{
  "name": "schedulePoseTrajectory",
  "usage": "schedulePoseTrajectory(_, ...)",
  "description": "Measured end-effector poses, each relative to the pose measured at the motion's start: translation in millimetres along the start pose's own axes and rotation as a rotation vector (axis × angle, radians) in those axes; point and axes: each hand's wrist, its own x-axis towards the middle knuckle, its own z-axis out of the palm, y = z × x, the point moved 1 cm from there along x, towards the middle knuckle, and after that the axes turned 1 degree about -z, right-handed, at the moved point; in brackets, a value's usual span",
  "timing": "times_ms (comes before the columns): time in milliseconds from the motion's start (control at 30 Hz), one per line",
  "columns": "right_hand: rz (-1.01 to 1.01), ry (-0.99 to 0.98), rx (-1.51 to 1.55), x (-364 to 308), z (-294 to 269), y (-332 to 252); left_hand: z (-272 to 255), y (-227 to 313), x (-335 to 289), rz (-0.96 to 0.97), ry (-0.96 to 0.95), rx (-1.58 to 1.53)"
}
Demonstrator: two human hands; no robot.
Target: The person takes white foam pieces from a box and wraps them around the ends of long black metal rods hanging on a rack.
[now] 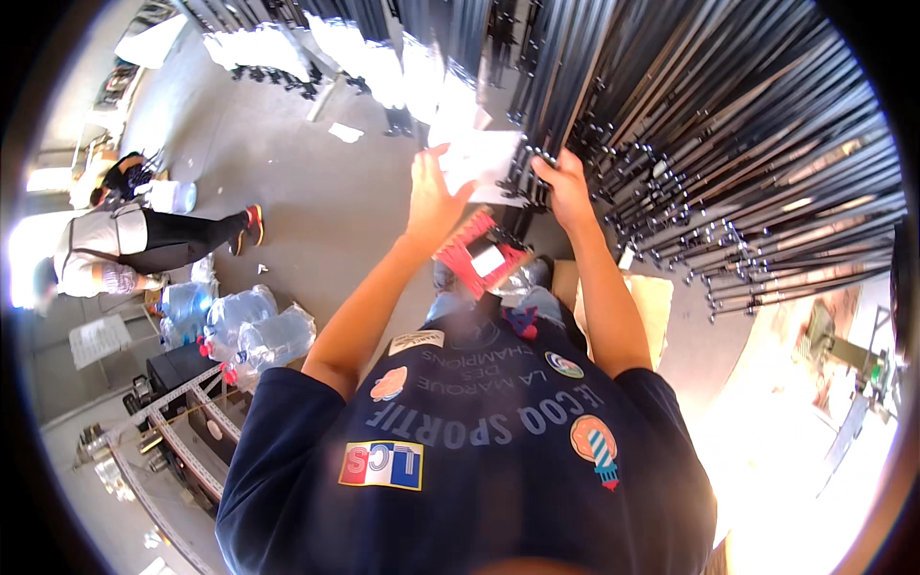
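My right hand (569,195) is closed around the ends of a few black rods (540,171) at the near side of a large mass of long, thin black rods (661,115). My left hand (434,204) is raised to the left of it, fingers and thumb apart. Close beside the left hand, a bright white sheet (489,158) lies between my two hands; whether the fingers touch it is unclear in the glare. Below the hands, in front of my waist, is a red piece with zigzag edges and a white label (471,257).
More rods fill the far side and the right. Large clear plastic bottles (273,335) stand on the left, near a metal frame (192,426). Another person (125,240) is farther left. Brown cardboard (652,311) lies by my right forearm. White scrap (346,132) lies on the grey floor.
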Motion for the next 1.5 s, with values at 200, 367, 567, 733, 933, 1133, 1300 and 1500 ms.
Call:
schedulePoseTrajectory(200,0.028,-0.045,0.019,-2.0,-9.1,5.3,23.3,-29.5,-13.3,-0.448,-0.196,-0.426)
schedulePoseTrajectory(367,0.049,-0.084,0.076,-4.3,-6.0,3.2,11.2,28.8,-23.6,-0.474,-0.330,-0.577)
schedulePoseTrajectory(567,0.118,-0.284,0.210,-1.5,-16.0,2.6,41.5,53.7,-24.5,-0.218,-0.397,-0.518)
schedulePoseTrajectory(733,0.169,-0.359,0.213,-3.6,-21.4,-3.4,37.8,62.0,-21.3,-0.283,-0.388,-0.569)
schedulePoseTrajectory(933,0.187,-0.359,0.180,2.2,-16.7,-7.0,33.7,47.0,-25.8,-0.316,-0.304,-0.531)
schedulePoseTrajectory(1133,0.156,-0.233,-0.040,5.6,-5.3,14.9,46.1,54.0,-37.1,0.158,-0.202,-0.224)
schedulePoseTrajectory(1300,0.187,-0.285,0.074,4.4,-59.8,29.9,67.3,76.9,-27.2,0.143,-0.345,-0.346)
schedulePoseTrajectory(1500,0.247,-0.206,0.137,2.6,-74.5,39.0,81.0,74.5,-37.7,0.244,-0.179,-0.306)
